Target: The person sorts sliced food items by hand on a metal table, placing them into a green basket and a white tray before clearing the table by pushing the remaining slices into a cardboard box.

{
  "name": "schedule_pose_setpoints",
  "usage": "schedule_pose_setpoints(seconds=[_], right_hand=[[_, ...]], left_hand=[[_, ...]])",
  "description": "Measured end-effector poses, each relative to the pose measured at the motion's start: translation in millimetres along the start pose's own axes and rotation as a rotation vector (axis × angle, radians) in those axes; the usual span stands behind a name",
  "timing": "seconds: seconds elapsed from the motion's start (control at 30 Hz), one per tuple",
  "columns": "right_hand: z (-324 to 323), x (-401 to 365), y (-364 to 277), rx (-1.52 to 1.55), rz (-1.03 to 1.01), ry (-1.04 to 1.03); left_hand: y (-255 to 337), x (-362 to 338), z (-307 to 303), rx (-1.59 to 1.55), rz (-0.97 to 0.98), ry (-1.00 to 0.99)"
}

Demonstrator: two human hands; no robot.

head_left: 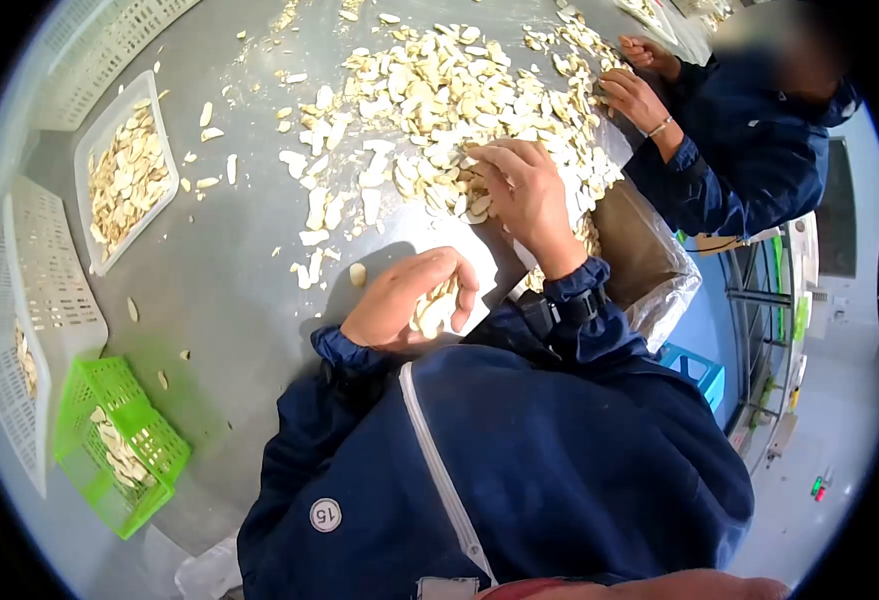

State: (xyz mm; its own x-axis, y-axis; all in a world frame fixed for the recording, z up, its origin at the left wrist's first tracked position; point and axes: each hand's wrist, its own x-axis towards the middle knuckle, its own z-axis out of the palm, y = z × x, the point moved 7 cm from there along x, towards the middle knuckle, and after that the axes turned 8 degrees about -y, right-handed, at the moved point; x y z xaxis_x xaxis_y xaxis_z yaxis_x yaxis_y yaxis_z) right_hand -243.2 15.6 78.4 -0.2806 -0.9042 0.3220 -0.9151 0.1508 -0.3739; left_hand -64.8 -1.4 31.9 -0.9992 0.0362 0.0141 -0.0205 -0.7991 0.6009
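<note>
A big heap of pale flat slices [439, 90] covers the grey table [229, 290]. My left hand [409, 300] is cupped near the table's edge, holding a handful of slices [437, 305]. My right hand [524, 190] rests on the near edge of the heap, fingers pinched among the slices; whether it grips one I cannot tell. Both arms wear dark blue sleeves.
A clear tray [124, 170] of slices lies at the left. A white basket [39, 310] and a green basket [119, 440] with a few slices stand at the lower left. Another person's hands [639, 90] work the heap's far right. A plastic-lined bag [649, 265] hangs at the table's edge.
</note>
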Motion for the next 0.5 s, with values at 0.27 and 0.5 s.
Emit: schedule_pose_setpoints(seconds=[0.27,0.5], right_hand=[[32.1,18.2,-53.1,-0.075,-0.111,-0.071],[22.9,13.3,0.2,0.334,0.319,-0.317]], left_hand=[[-7.8,2.7,-6.0,-0.025,0.013,0.071],[-1.1,-0.7,-2.6,-0.061,-0.014,-0.027]])
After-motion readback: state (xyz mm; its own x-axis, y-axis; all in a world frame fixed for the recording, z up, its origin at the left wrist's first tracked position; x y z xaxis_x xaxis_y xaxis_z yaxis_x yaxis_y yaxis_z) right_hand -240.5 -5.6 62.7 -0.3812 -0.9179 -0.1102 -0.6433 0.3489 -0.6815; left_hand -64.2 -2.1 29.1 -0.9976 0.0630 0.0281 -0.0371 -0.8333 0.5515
